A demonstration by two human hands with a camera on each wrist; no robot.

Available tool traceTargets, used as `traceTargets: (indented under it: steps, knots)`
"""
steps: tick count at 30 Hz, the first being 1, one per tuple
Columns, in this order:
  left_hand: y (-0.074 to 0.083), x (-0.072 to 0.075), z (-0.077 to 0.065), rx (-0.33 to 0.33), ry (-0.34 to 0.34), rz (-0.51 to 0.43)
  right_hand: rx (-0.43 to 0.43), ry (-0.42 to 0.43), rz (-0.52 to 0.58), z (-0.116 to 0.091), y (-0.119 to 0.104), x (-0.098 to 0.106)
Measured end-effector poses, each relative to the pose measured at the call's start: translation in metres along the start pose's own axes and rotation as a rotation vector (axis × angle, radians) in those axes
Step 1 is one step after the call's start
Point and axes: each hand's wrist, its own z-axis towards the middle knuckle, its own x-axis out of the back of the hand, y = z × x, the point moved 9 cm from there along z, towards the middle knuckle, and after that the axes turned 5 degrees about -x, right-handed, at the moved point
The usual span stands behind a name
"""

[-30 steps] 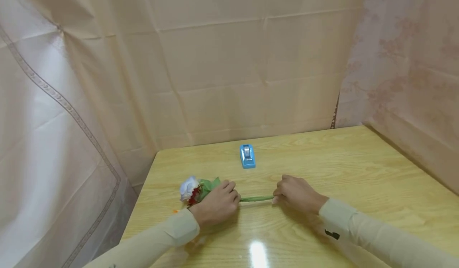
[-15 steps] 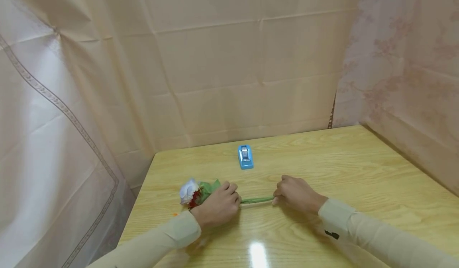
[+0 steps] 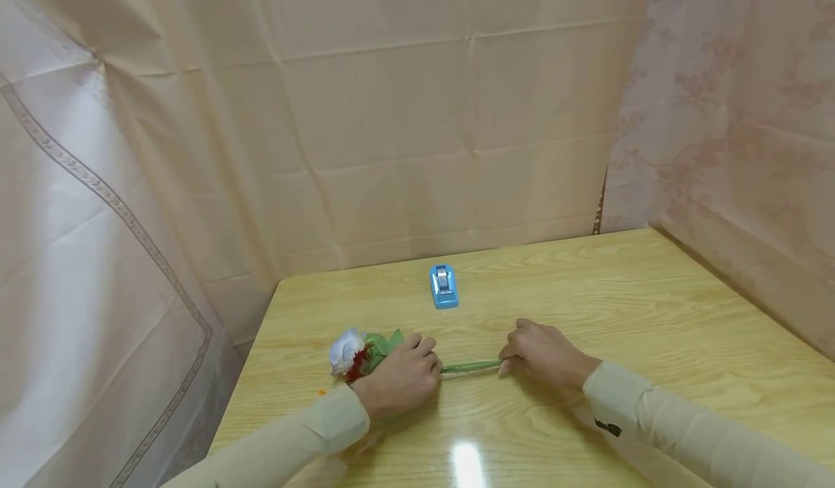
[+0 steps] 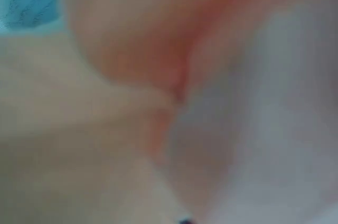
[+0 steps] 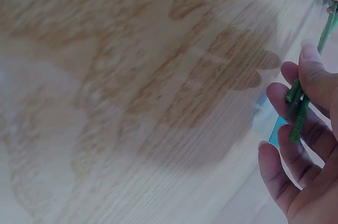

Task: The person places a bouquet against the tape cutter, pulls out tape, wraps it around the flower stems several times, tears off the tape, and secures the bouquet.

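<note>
A small bunch of flowers lies low over the wooden table in the head view. It shows a pale lavender-white bloom [image 3: 346, 352], a dark red bloom [image 3: 358, 366] and green leaves [image 3: 377, 350]. My left hand [image 3: 403, 376] grips the bunch just below the blooms, its palm side hidden. Green stems [image 3: 471, 366] run rightward to my right hand [image 3: 546, 355], which holds their far ends. In the right wrist view, thumb and fingers pinch the cut stem ends [image 5: 300, 121]. The left wrist view is too blurred and close to read well.
Behind the hands, a blue tape dispenser [image 3: 444, 287] stands on the wooden table [image 3: 587, 292]. A bit of orange [image 3: 322, 392] shows beside the left cuff. Beige cloth [image 3: 424, 133] hangs behind the table and at both sides.
The camera view has shifted slightly, so the tape dispenser appears a little further left. Both hands keep their hold on the bunch, with hardly any movement.
</note>
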Motion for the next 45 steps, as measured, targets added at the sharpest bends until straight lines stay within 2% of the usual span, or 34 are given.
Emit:
traceTargets:
  steps: [7,15,30,45]
  knots:
    - [0.001,0.0,0.002,0.003,0.017,0.006,-0.053,-0.04,0.062,0.0,0.005,0.0]
    - [0.007,0.001,0.007,-0.009,0.034,-0.014,-0.036,-0.043,0.048,-0.001,0.006,0.001]
    - [0.011,-0.005,0.007,-0.011,-0.005,-0.018,-0.11,-0.108,0.137,-0.004,0.017,-0.004]
    - [0.009,-0.005,0.006,0.003,-0.027,-0.063,-0.088,-0.145,0.139,-0.003,0.015,-0.001]
